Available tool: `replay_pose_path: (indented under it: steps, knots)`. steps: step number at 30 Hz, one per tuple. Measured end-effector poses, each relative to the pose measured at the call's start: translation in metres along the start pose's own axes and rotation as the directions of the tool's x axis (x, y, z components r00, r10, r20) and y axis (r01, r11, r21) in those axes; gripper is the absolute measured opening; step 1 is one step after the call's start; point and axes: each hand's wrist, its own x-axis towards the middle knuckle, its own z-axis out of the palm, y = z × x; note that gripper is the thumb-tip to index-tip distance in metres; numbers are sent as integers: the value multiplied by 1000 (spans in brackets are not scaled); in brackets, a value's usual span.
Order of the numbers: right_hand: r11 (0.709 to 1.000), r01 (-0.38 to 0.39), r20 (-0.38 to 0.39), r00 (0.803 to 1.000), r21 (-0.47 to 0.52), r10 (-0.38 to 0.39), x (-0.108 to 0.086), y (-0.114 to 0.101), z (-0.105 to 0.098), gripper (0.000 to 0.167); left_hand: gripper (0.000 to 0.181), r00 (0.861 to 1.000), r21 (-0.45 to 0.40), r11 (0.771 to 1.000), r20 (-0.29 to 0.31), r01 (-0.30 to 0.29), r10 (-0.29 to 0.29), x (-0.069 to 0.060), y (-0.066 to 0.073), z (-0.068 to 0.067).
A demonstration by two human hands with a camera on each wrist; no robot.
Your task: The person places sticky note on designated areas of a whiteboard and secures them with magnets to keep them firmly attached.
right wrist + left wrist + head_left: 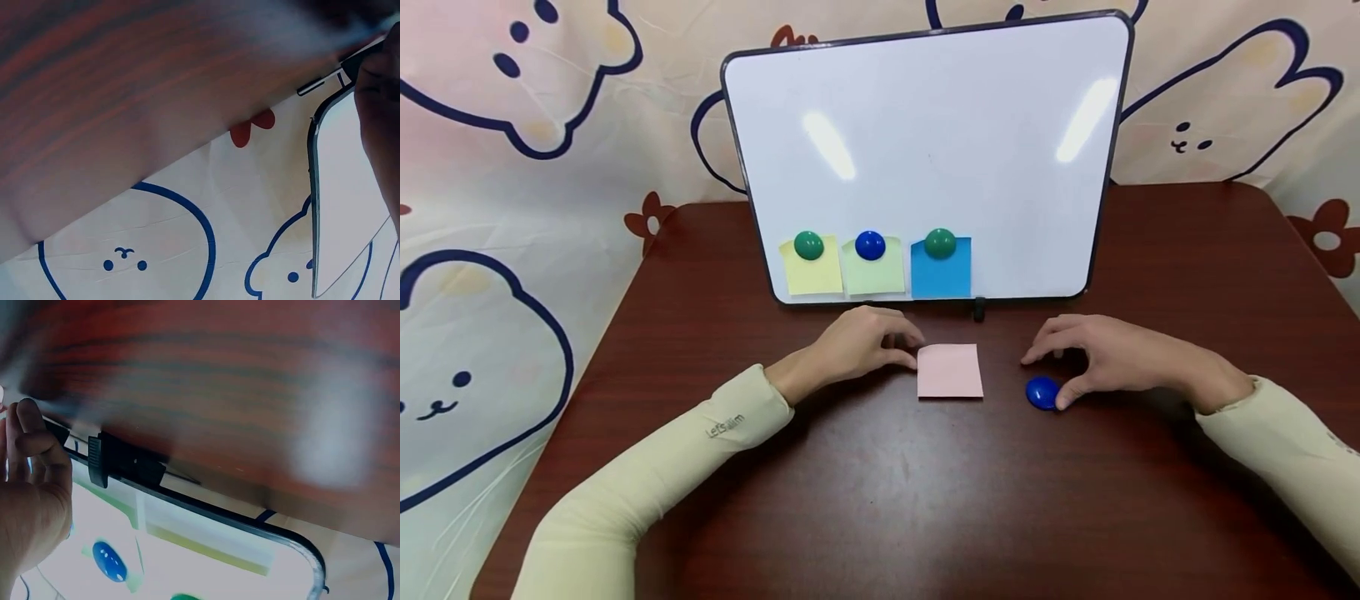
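Note:
On the table lies a pink sticky note (950, 372). My left hand (863, 343) is at its left edge, thumb and forefinger apart and slightly bent. Whether the fingertips touch the paper is hard to tell. To the right of the note is a round blue magnet (1042, 392). The thumb of my right hand (1108, 357) is at the magnet's right edge, while the other fingers arch above and beyond it, spread from the thumb. In the left wrist view my left hand (37, 500) shows at the left side; the right wrist view shows part of my right hand (381, 119).
A whiteboard (925, 150) stands at the back of the dark wooden table (850, 517). Along its lower edge, a yellow note (814, 277), a pale green note (874, 279) and a blue note (941, 278) hang under round magnets. A printed cloth (647, 108) hangs behind.

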Motion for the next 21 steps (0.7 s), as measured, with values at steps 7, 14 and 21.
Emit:
replay_pose_path:
  steps: [7, 14, 21]
  knots:
    - [998, 51, 38, 998, -33, -49, -1, 1, 2, 56, 22, 1000, 23, 999, 6, -26, 25, 8, 4, 3]
    - [995, 96, 24, 995, -20, -95, -1, 2, 1, 42, 18, 999, 31, 999, 24, -22, 21, 8, 3, 2]
    - [993, 116, 21, 993, -8, -116, -1, 2, 2, 36, 13, 999, 32, 999, 33, -7, 6, 10, 3, 3]
